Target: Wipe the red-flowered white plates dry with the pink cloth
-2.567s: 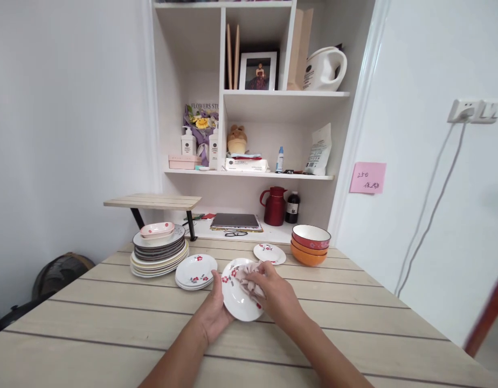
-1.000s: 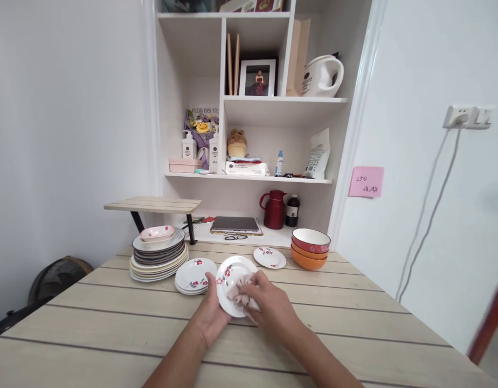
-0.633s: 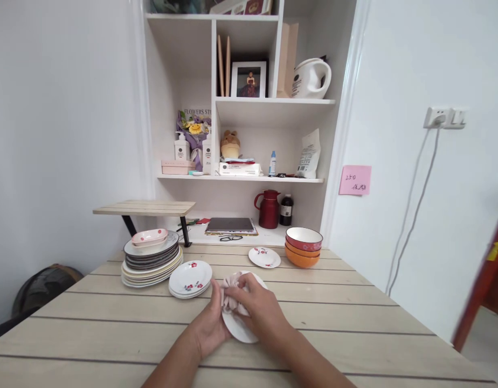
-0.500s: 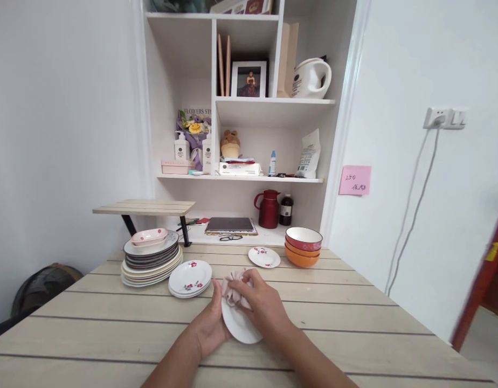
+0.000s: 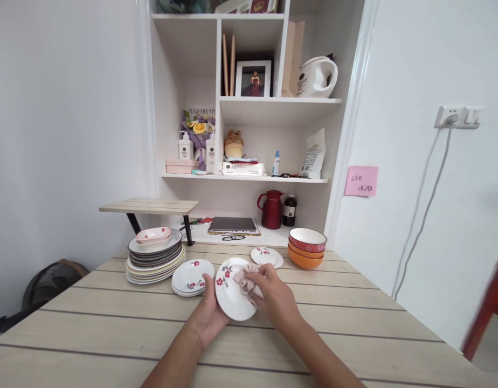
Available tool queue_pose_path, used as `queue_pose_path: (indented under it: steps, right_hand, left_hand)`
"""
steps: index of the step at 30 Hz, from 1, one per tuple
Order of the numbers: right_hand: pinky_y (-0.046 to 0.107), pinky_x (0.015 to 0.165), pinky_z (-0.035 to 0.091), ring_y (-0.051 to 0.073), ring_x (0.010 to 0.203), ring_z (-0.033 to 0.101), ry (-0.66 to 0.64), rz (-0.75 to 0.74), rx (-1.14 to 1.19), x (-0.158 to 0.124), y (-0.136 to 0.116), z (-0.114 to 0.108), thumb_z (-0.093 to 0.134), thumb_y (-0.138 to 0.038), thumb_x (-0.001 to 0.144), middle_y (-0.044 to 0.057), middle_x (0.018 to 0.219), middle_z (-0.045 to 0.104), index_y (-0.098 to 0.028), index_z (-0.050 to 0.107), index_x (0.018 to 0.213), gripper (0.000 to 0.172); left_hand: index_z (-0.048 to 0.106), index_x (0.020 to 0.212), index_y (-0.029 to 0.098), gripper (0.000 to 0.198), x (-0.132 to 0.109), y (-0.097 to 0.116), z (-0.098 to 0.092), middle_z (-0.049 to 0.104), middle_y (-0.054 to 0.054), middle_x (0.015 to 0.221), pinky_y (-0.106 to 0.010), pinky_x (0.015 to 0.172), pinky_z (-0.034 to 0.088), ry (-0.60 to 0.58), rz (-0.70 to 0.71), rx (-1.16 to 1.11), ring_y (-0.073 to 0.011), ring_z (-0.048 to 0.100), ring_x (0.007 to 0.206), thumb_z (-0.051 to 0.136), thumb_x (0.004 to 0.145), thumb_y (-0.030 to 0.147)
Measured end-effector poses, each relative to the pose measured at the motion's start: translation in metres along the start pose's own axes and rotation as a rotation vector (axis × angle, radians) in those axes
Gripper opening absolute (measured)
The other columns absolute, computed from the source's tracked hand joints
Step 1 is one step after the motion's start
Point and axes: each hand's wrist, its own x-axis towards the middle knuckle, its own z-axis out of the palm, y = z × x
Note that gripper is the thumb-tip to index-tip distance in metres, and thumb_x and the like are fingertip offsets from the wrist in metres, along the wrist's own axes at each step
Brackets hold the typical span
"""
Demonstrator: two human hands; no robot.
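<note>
A small white plate (image 5: 232,304) with red flowers is tilted up above the table, its face toward me. My left hand (image 5: 208,315) grips its left edge, thumb at the rim and the other fingers hidden behind it. Bunched in my right hand (image 5: 275,293) is a pale pink cloth (image 5: 249,281), pressed against the right part of the plate's face. Just left of my hands lies a short stack of matching flowered plates (image 5: 190,275). Another flowered plate (image 5: 273,258) lies flat beyond them.
At the left stands a tall stack of plates (image 5: 152,261) topped by a pink spotted dish (image 5: 153,235). Orange and red bowls (image 5: 306,253) are stacked at the right. Behind are a small raised stand (image 5: 150,206), a laptop (image 5: 233,223) and a red jug (image 5: 271,210).
The held plate has tilted up and its flowers now show. My right hand and the cloth have moved right across its face. The view has shifted slightly.
</note>
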Motion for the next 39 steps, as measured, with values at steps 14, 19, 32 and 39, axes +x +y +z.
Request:
queue_pose_path:
  steps: [14, 19, 32, 39]
  right_hand:
    - [0.025, 0.073, 0.043, 0.015, 0.085, 0.059, -0.183, -0.214, 0.175, -0.010, -0.022, -0.004, 0.065, -0.026, 0.078, 0.001, 0.109, 0.053, -0.036, 0.064, 0.111, 0.035]
    - [0.026, 0.075, 0.043, 0.017, 0.089, 0.059, -0.223, -0.275, 0.188, -0.012, -0.028, 0.001, 0.066, -0.029, 0.078, 0.002, 0.110, 0.053, -0.039, 0.061, 0.117, 0.041]
    - [0.025, 0.069, 0.043, 0.015, 0.083, 0.060, -0.086, -0.069, 0.111, -0.005, -0.020, -0.002, 0.061, -0.018, 0.077, 0.001, 0.112, 0.053, -0.038, 0.061, 0.114, 0.043]
    - [0.025, 0.063, 0.041, 0.015, 0.080, 0.060, -0.054, -0.005, 0.035, -0.002, -0.008, -0.001, 0.061, -0.019, 0.076, 0.002, 0.115, 0.052, -0.038, 0.061, 0.117, 0.044]
  left_hand:
    - [0.052, 0.134, 0.015, 0.078, 0.000, 0.008, -0.007, 0.063, -0.016, 0.125, -0.045, 0.113, 0.027, 0.084, 0.094, -0.055, -0.0290, 0.052, 0.126, 0.032, 0.084, 0.071]
    - [0.051, 0.134, 0.013, 0.077, -0.002, 0.003, -0.001, 0.065, -0.017, 0.122, -0.045, 0.106, 0.035, 0.133, -0.111, 0.004, -0.0304, 0.056, 0.120, 0.034, 0.084, 0.070]
    - [0.040, 0.141, 0.021, 0.076, -0.007, -0.004, 0.009, 0.062, -0.013, 0.128, -0.044, 0.105, 0.035, 0.067, -0.280, 0.076, -0.0274, 0.056, 0.121, 0.032, 0.084, 0.071]
    - [0.037, 0.144, 0.019, 0.076, -0.006, -0.001, 0.011, 0.058, -0.015, 0.132, -0.046, 0.109, 0.030, 0.003, -0.230, 0.058, -0.0285, 0.049, 0.128, 0.029, 0.086, 0.067]
